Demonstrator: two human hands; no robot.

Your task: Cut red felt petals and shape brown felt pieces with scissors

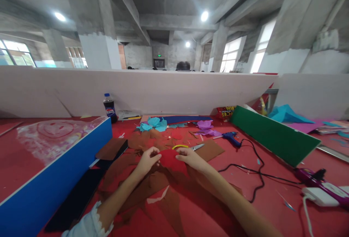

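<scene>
Red tabletop spreads across the lower frame, strewn with brown scraps. At lower centre, my left hand and right hand pinch a red rounded piece between them, yellow-handled scissors just beyond.

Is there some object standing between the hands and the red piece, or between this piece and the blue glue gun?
Nothing visible separates the left hand or right hand from the red piece; both hold it. Toward the blue glue gun, the right hand, scissors and brown sheet are in between.
</scene>
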